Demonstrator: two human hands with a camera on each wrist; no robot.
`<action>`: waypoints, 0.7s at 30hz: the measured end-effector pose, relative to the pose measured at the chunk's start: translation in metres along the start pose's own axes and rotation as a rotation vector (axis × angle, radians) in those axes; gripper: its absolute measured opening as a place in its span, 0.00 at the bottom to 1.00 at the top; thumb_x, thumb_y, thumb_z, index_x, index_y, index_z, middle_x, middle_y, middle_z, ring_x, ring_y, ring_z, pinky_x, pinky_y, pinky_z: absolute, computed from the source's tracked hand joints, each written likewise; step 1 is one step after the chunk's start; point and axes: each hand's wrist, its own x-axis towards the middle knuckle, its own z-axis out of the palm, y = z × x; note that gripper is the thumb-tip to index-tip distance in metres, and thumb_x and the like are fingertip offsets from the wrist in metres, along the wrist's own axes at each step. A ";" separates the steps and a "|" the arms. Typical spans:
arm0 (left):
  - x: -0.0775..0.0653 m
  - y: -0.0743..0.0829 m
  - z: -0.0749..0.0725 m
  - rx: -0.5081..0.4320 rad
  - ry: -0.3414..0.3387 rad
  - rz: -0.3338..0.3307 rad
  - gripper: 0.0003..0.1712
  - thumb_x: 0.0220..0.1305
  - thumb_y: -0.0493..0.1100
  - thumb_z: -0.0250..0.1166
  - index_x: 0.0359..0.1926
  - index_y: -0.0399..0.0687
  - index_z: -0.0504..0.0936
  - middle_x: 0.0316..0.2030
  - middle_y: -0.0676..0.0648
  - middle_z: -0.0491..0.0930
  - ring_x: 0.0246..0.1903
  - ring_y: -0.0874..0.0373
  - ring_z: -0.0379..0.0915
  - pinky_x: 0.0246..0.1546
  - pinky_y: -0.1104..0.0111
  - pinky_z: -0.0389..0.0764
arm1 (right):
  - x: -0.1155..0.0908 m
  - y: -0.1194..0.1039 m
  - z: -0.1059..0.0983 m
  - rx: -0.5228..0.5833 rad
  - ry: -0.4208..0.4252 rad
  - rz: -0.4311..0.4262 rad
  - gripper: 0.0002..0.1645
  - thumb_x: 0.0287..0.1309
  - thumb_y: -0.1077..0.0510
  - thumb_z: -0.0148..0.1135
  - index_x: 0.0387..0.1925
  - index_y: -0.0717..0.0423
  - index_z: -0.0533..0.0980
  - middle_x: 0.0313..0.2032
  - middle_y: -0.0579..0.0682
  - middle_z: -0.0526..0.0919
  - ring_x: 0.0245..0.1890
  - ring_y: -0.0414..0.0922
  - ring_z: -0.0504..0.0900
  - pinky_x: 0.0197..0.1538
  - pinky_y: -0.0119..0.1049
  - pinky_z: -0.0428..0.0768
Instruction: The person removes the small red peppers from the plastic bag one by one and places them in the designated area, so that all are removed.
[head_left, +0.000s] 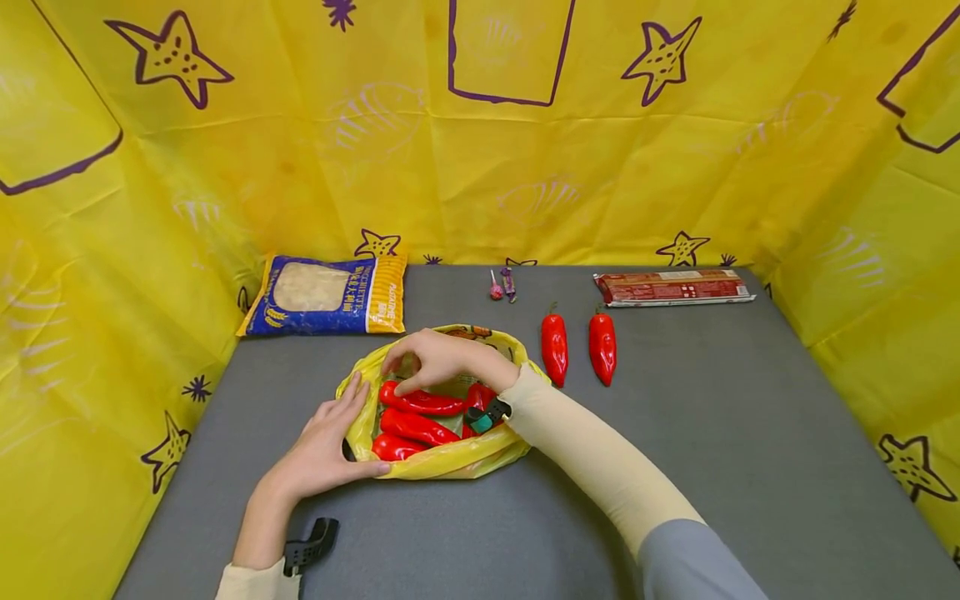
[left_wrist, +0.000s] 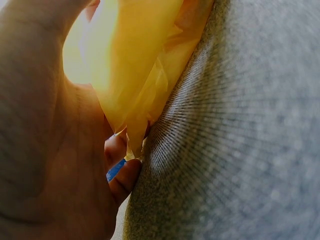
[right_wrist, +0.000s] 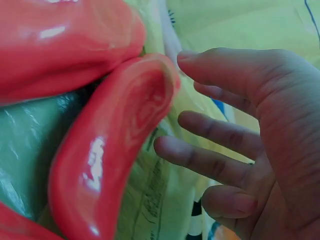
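Note:
A yellow plastic bag (head_left: pixel 480 463) stands with its mouth spread wide, several glossy red peppers (head_left: pixel 417 427) lying inside it. My left hand (head_left: pixel 321 442) rests along the bag's left side, fingers and thumb extended around the rim; the left wrist view shows the thin yellow plastic (left_wrist: pixel 135 55) beside that palm. Inside the bag mouth, my right hand (head_left: pixel 433 360) hangs over the topmost pepper. Seen from the right wrist, its loosely bent fingers (right_wrist: pixel 215 132) are apart from the nearest pepper (right_wrist: pixel 107 150) and hold nothing.
Two more red peppers (head_left: pixel 554 348) lie right of the bag. Behind are a blue and yellow pasta packet (head_left: pixel 318 296), a lollipop (head_left: pixel 496 290), a purple-wrapped sweet (head_left: pixel 509 284) and a long red packet (head_left: pixel 675 287). Yellow printed cloth (head_left: pixel 480 183) walls the grey table (head_left: pixel 750 433).

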 end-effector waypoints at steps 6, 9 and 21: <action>-0.001 0.000 0.001 0.006 0.014 0.014 0.74 0.51 0.75 0.77 0.85 0.44 0.52 0.86 0.45 0.39 0.74 0.36 0.53 0.68 0.30 0.60 | 0.004 0.001 0.008 -0.046 -0.047 0.028 0.26 0.66 0.47 0.74 0.62 0.49 0.83 0.55 0.46 0.87 0.48 0.40 0.82 0.53 0.28 0.78; -0.001 0.000 0.002 0.006 0.015 0.015 0.74 0.51 0.75 0.77 0.85 0.44 0.52 0.86 0.45 0.39 0.74 0.36 0.53 0.68 0.31 0.60 | 0.006 0.003 0.011 -0.068 -0.060 0.035 0.26 0.67 0.46 0.73 0.63 0.49 0.82 0.56 0.45 0.87 0.54 0.39 0.81 0.59 0.29 0.76; -0.001 0.001 0.001 0.014 0.008 0.001 0.73 0.51 0.76 0.76 0.85 0.46 0.52 0.87 0.46 0.38 0.74 0.37 0.54 0.66 0.31 0.63 | 0.007 0.003 0.011 -0.085 -0.110 0.030 0.27 0.68 0.44 0.72 0.64 0.47 0.82 0.57 0.45 0.85 0.56 0.39 0.80 0.62 0.32 0.75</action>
